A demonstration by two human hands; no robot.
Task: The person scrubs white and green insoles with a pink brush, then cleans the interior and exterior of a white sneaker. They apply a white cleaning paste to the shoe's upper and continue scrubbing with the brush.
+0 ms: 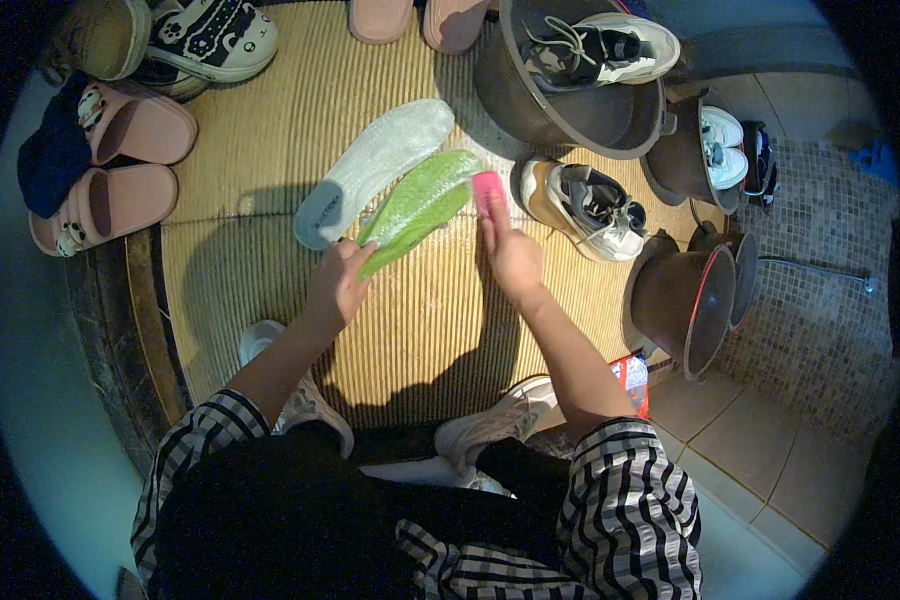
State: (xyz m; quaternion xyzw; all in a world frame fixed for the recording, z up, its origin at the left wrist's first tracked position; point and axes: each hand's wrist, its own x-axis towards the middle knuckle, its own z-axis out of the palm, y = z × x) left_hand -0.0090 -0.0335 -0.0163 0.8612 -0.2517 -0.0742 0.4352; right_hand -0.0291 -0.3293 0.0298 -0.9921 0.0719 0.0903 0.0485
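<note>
A green shoe insole [420, 202], wet-looking with whitish streaks, slants up and to the right in front of me. My left hand [339, 281] pinches its near end between thumb and fingers. In my right hand [516, 259] is a pink brush [487, 193], held at the insole's far end; its bristles are hidden. Beside the green insole, on the left, lies a pale grey insole [379, 169] with printing at its heel, flat on the ribbed yellow mat [420, 337].
To the right sit a laced sneaker [581, 206] and a brown bucket [495, 97] with another sneaker [622, 49] across it. More buckets [675, 296] stand farther right. Pink slippers [131, 191] lie left, near a black-and-white shoe [221, 41]. A red packet [637, 386] is by my right forearm.
</note>
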